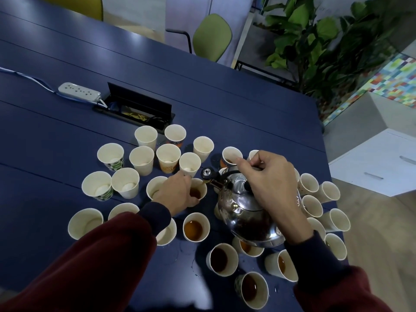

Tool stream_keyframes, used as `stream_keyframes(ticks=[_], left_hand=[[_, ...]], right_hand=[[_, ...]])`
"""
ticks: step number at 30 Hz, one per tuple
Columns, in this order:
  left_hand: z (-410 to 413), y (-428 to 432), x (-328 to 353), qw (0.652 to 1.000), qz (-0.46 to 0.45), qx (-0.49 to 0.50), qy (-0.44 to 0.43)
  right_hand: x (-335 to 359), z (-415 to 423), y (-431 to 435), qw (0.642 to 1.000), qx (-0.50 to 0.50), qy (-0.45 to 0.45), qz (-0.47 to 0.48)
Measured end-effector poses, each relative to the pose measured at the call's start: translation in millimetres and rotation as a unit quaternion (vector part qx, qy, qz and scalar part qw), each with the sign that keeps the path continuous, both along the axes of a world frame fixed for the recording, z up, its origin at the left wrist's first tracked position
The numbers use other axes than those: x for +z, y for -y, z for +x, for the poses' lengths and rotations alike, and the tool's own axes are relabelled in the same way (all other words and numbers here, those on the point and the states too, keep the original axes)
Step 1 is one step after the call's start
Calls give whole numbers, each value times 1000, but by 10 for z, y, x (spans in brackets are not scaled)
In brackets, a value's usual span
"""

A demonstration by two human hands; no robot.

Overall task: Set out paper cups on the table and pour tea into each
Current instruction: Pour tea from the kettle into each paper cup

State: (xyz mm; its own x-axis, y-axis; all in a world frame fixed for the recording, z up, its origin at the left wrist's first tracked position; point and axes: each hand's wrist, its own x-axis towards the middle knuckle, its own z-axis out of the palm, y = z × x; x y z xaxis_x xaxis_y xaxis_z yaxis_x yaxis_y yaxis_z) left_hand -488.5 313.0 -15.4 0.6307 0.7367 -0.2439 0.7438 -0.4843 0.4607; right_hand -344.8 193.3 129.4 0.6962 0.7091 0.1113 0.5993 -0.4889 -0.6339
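Several paper cups stand on the dark blue table (236, 104). My right hand (272, 179) grips the handle of a shiny steel kettle (245, 212), tilted with its spout (210, 179) over a cup (199, 190) that holds brown tea. My left hand (175, 194) steadies that cup by its side. Nearer me, a filled cup (195, 227) and several more by the front right hold tea. The cups at the back left, such as one white cup (145, 136), look empty of tea.
A white power strip (78, 92) and an open cable box (137, 106) lie at the back of the cups. A green chair (211, 34) and a leafy plant (315, 37) stand beyond the table. A white drawer cabinet (378, 163) is to the right.
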Motion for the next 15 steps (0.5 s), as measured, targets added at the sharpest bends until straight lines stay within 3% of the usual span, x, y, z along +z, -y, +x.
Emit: stream_keyframes(ticks=[15], left_hand=[[-21,-30,-45,1000,4,-18,4]], right_hand=[[10,0,-29,1000,-3,12,8]])
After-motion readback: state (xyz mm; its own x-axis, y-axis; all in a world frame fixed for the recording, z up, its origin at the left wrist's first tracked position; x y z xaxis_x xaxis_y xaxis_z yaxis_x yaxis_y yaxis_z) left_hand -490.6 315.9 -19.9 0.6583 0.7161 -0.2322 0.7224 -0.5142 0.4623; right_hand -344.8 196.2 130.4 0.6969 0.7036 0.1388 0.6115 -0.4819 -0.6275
